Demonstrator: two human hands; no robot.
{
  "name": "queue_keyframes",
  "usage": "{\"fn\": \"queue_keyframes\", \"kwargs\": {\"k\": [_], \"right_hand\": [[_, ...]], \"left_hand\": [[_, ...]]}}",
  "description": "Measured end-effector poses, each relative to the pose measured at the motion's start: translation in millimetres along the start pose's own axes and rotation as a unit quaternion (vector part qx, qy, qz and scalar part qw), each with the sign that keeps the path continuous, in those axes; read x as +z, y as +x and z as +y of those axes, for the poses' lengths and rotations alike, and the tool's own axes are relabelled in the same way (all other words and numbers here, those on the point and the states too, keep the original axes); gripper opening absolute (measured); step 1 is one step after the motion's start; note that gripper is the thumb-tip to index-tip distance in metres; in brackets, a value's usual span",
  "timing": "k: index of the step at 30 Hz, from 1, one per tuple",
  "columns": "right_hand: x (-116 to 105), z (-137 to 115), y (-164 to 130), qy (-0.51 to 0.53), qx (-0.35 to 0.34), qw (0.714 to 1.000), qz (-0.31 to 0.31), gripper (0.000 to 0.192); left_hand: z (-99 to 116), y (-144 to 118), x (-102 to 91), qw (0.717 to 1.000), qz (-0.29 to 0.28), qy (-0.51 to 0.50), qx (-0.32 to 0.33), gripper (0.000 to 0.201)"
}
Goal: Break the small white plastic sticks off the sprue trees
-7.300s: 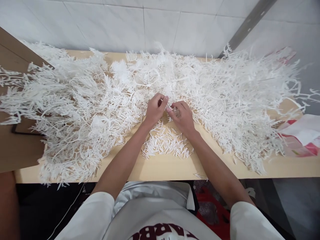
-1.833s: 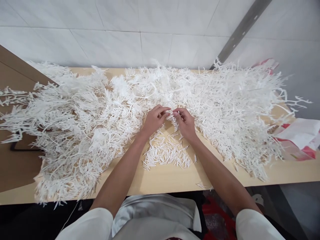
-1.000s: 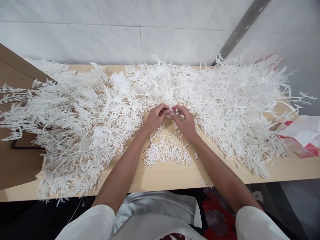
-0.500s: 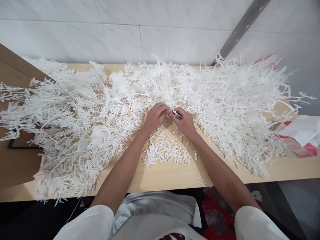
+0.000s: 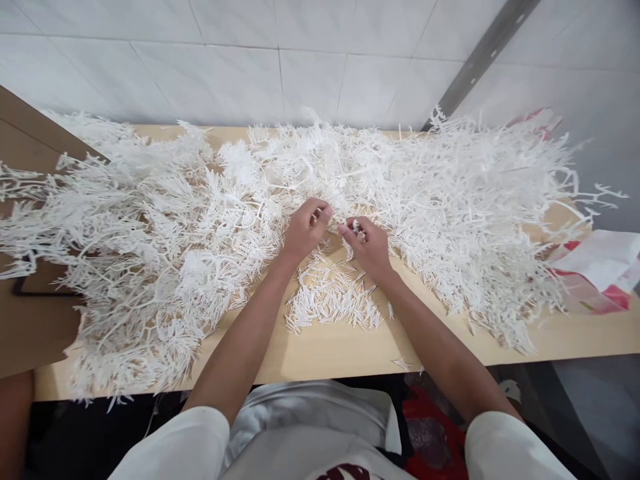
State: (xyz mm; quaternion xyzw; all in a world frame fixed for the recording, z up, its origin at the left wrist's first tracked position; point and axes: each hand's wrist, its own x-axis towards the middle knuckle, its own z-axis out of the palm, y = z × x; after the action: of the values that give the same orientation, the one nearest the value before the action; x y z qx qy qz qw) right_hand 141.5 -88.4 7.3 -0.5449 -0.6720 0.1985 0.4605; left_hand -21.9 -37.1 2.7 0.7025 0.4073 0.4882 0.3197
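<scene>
- A long pale wooden table (image 5: pixel 340 347) runs along the white tiled wall (image 5: pixel 240 60), and nearly all of it is buried under a broad heap of white branching plastic sprigs (image 5: pixel 165 220) that spills over its left end
- To the left a brown board (image 5: pixel 30 320) lies under the heap; at the far right sits a white and red plastic bag (image 5: pixel 600 267)
- Just in front of the person, on bare wood, lies a small pile of short white plastic sticks (image 5: pixel 333 303), loose and separate from the big heap
- The left hand (image 5: pixel 305 230) is curled, fingertips pinched together at the near edge of the heap; what it grips I cannot make out
- The right hand (image 5: pixel 367 243), just beside it and not touching, is closed around a few small white pieces above the stick pile
</scene>
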Motion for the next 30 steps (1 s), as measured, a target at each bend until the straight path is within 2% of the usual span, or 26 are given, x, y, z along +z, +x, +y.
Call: {"fn": "queue_keyframes", "kwargs": {"k": [2, 4, 8, 11, 16, 22, 27, 30], "right_hand": [[-1, 4, 4, 0.042, 0.053, 0.996, 0.053, 0.03], [-2, 9, 8, 0.079, 0.076, 0.991, 0.073, 0.032], [-2, 11, 9, 0.108, 0.087, 0.989, 0.044, 0.034], [-2, 8, 8, 0.117, 0.09, 0.989, 0.031, 0.035], [-1, 7, 7, 0.145, 0.095, 0.985, 0.017, 0.034], [-1, 8, 7, 0.128, 0.074, 0.989, 0.019, 0.035], [1, 9, 6, 0.107, 0.078, 0.991, -0.012, 0.04], [2, 10, 7, 0.091, 0.079, 0.993, 0.002, 0.048]], "left_hand": [[4, -2, 1.0, 0.999, -0.04, 0.001, 0.026, 0.017], [7, -2, 0.9, 0.998, -0.042, 0.005, 0.046, 0.02], [5, -2, 1.9, 0.994, -0.064, 0.031, 0.077, 0.029], [0, -3, 5.9, 0.993, -0.091, 0.044, 0.063, 0.032], [-4, -3, 7.9, 0.997, -0.073, 0.031, 0.007, 0.022], [1, -2, 5.8, 0.994, -0.085, 0.045, 0.051, 0.028], [0, -1, 7.0, 0.994, -0.067, 0.05, 0.065, 0.02], [0, 0, 6.6, 0.996, -0.055, 0.041, 0.06, 0.021]]}}
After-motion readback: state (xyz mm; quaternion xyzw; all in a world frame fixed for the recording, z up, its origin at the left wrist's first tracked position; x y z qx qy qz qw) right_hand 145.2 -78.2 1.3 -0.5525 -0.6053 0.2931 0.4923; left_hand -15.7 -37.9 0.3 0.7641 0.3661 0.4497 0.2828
